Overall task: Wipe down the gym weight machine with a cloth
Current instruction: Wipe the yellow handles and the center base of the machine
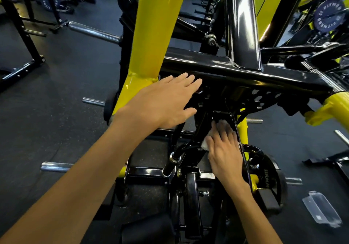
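White cloth [217,133] bunched under the right hand [225,149], low in the middle of the gym weight machine [236,73], pressed against a sloping black bar [237,130] just beside a yellow upright [243,130]. Fingers of that hand laid flat and close together over the cloth, pushing it onto the metal rather than pinching it; only the cloth's edges visible past the fingertips and at the thumb side. Left hand [170,100] higher up and reaching forward, palm down, fingers straight and slightly spread, fingertips touching the underside edge of the wide black crossbeam [264,73] next to the weld of the big yellow post [151,26]. Holding nothing there, merely resting. Chrome plate pegs [94,31] jutting out to the left of the frame, another [56,166] lower down near the left forearm. Black weight plate [268,179] mounted low on the right side. Clear plastic container [321,209] lying on the dark rubber floor [56,92] at lower right, well apart from both hands. Blue weight plate [328,16] with white lettering far off at upper right.
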Available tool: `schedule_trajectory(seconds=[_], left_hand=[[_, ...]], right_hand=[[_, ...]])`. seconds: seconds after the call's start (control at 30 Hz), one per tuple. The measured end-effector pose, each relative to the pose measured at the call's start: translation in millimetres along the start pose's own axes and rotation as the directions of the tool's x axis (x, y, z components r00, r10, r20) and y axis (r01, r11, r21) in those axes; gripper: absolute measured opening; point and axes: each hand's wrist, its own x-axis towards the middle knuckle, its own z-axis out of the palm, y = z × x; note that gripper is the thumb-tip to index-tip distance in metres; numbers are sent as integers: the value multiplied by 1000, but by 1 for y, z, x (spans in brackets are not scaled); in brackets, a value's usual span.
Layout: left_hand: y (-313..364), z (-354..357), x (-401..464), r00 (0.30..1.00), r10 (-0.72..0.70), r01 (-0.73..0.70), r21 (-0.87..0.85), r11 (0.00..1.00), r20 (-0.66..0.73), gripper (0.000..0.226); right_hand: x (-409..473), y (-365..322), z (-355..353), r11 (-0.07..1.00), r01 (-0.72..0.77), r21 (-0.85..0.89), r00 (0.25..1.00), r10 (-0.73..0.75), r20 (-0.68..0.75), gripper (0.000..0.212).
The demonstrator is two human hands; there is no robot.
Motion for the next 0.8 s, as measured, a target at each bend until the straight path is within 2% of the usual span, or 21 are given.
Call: schedule_trajectory(seconds=[0.1,0.13,0.23,0.3,0.37,0.43,0.57,0.67,0.73,0.8], left_hand=[[-1,-2,-1,1000,6,-6,-6,1000,21,74],[-1,-3,-2,1000,8,-7,-8,1000,27,74],[0,-3,-2,999,6,-6,-4,1000,36,75],[0,-2,-2,999,8,-8,10,1000,37,77],[-1,0,-1,1000,9,-10,18,1000,24,78],[-2,2,1,1000,10,-11,20,1000,17,80],[-12,11,6,1000,25,-25,34,999,-18,84],[-12,26,5,995,47,-40,82,996,-85,71],[7,36,2,995,81,-80,24,997,-50,77],[34,53,1,984,160,-165,-73,984,-73,77]], right_hand=[[4,14,0,1000,18,5,1000,-18,-22,50],[0,20,2,998,10,58,999,-7,-53,52],[-26,23,1,987,-26,158,999,23,25,60],[-42,18,-1,965,-53,258,999,50,21,60],[-44,15,-5,927,-91,365,996,91,19,63],[-33,20,-1,912,-100,399,994,105,9,68],[-3,41,5,900,-124,417,991,137,-2,57],[0,56,-2,818,-126,561,992,119,49,51],[-4,66,-5,761,-90,642,996,85,38,46],[-6,76,-4,745,-59,664,998,50,32,46]])
